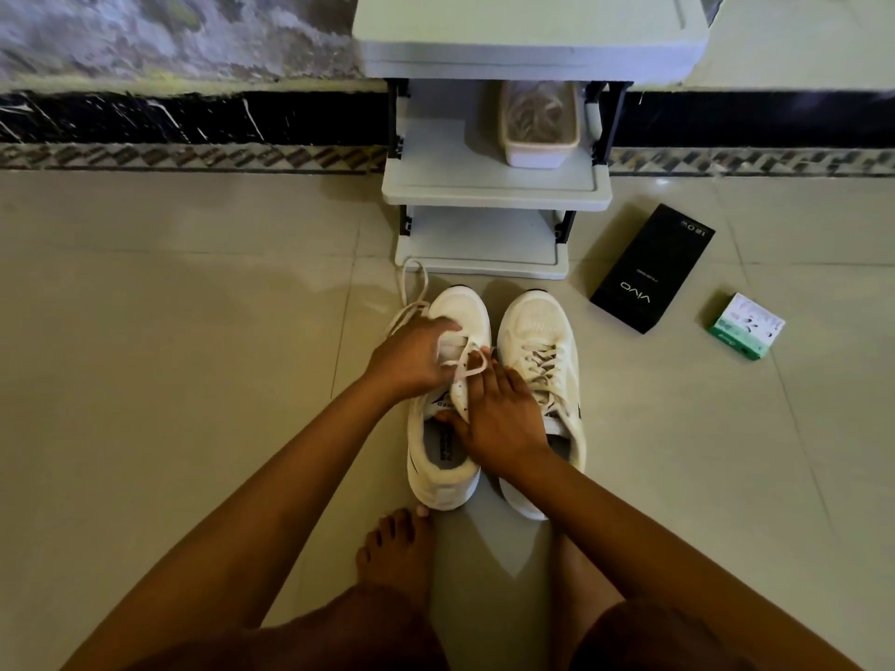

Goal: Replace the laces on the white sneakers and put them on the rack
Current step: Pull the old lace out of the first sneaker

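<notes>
Left hand (415,359) pinches the lace (411,302) over the left sneaker (448,404), right hand (499,423) clamps its tongue; right sneaker (542,375) alongside, rack (494,191) beyond – that trailing lace could snag or skip an eyelet

Premises are presenting as a home, likely an entry or hall area. Glossy beige floor tiles (193,331) are running to a dark marble-patterned skirting band (193,123) at 12 o'clock. A small grey shoe rack (494,191) is standing against that wall. A phone box (651,271) is lying at 2 o'clock. A barefoot person is sitting on the floor.
</notes>
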`<move>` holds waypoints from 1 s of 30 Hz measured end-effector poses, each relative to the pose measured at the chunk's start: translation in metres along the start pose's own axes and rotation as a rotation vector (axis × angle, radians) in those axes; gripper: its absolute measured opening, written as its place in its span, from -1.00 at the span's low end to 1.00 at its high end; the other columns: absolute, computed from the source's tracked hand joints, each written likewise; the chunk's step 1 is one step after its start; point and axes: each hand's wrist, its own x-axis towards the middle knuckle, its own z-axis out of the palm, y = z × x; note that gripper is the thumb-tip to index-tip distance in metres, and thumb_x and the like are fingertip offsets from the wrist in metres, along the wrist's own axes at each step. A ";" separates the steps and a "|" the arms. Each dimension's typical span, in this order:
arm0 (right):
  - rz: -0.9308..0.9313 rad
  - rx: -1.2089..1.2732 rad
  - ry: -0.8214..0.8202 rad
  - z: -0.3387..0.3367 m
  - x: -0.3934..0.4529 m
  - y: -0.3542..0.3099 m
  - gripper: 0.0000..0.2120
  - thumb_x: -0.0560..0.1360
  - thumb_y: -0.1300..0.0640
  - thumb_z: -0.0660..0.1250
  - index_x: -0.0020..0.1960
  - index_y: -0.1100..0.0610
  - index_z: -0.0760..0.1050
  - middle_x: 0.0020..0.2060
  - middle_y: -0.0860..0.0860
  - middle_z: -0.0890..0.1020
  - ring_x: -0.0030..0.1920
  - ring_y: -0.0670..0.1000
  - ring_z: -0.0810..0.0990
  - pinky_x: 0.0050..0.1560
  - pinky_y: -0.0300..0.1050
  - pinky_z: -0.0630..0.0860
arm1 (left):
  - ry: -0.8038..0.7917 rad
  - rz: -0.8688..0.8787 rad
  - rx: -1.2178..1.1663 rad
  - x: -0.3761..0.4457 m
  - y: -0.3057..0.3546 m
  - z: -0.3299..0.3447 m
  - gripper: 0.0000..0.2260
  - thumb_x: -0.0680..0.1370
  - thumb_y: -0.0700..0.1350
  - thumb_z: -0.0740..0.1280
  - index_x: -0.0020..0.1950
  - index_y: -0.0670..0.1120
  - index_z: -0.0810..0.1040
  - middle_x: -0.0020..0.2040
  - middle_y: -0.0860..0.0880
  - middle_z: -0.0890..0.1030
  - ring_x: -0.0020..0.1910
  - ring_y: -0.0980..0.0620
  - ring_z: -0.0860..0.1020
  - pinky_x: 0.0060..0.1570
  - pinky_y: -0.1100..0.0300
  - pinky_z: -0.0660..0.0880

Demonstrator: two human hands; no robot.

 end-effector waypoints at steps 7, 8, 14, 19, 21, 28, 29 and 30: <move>0.010 -0.002 -0.014 0.003 0.002 0.001 -0.25 0.59 -0.25 -0.09 0.53 0.24 -0.22 0.52 0.20 -0.11 0.53 0.13 -0.06 0.49 0.00 -0.13 | 0.082 -0.087 0.213 0.001 -0.010 0.005 -0.78 0.49 0.01 0.36 0.12 0.03 0.60 0.15 -0.02 0.58 0.12 -0.05 0.53 0.02 0.08 0.50; 0.009 -0.005 -0.013 0.003 0.002 0.001 -0.25 0.59 -0.25 -0.09 0.53 0.24 -0.21 0.52 0.20 -0.11 0.53 0.13 -0.05 0.49 0.00 -0.12 | 0.108 -0.087 0.287 0.002 -0.006 0.005 -0.80 0.50 0.01 0.34 0.10 0.02 0.60 0.13 -0.04 0.59 0.10 -0.06 0.54 -0.01 0.09 0.50; 0.003 -0.008 -0.013 0.000 0.002 0.000 -0.26 0.59 -0.24 -0.10 0.53 0.24 -0.19 0.52 0.21 -0.09 0.53 0.13 -0.03 0.50 0.01 -0.10 | 0.142 -0.088 0.259 0.006 0.004 0.000 -0.84 0.46 -0.07 0.40 0.01 -0.05 0.65 0.11 -0.03 0.60 0.11 -0.04 0.54 0.02 0.11 0.49; -0.004 -0.012 -0.023 -0.001 0.002 0.001 -0.27 0.59 -0.23 -0.11 0.53 0.24 -0.22 0.52 0.20 -0.12 0.53 0.12 -0.06 0.49 0.00 -0.13 | 0.163 -0.068 -0.444 0.007 0.022 -0.019 -0.91 0.46 -0.22 0.43 -0.05 -0.14 0.64 -0.09 -0.07 0.63 -0.15 0.01 0.59 -0.23 0.29 0.55; -0.004 -0.015 -0.027 -0.001 0.002 0.001 -0.27 0.59 -0.24 -0.12 0.53 0.24 -0.21 0.52 0.20 -0.12 0.53 0.12 -0.06 0.49 0.00 -0.13 | 0.121 -0.065 -0.551 0.007 0.023 -0.020 -0.80 0.46 -0.22 0.42 0.07 -0.07 0.60 0.01 -0.06 0.60 -0.06 0.05 0.58 -0.22 0.33 0.54; 0.001 -0.001 0.006 0.003 0.002 0.001 -0.25 0.58 -0.26 -0.11 0.53 0.23 -0.23 0.53 0.20 -0.10 0.53 0.12 -0.03 0.49 -0.01 -0.10 | 0.239 -0.084 -0.029 0.005 -0.012 -0.011 -0.75 0.49 -0.16 0.39 0.16 -0.10 0.61 0.14 -0.09 0.62 0.14 -0.05 0.55 0.15 0.17 0.44; 0.003 0.000 0.005 0.003 0.002 0.001 -0.25 0.58 -0.26 -0.11 0.53 0.23 -0.23 0.53 0.20 -0.10 0.53 0.12 -0.02 0.49 -0.01 -0.10 | 0.206 -0.077 -0.019 0.004 -0.013 -0.008 -0.78 0.48 -0.16 0.40 0.12 -0.10 0.63 0.12 -0.08 0.63 0.12 -0.04 0.56 0.12 0.18 0.44; 0.003 -0.002 0.004 0.003 0.002 0.001 -0.25 0.58 -0.26 -0.10 0.53 0.23 -0.22 0.53 0.20 -0.10 0.53 0.12 -0.02 0.49 0.00 -0.10 | 0.167 -0.062 -0.005 0.004 -0.013 -0.005 -0.77 0.46 -0.15 0.42 0.11 -0.09 0.63 0.12 -0.08 0.63 0.11 -0.04 0.56 0.10 0.18 0.44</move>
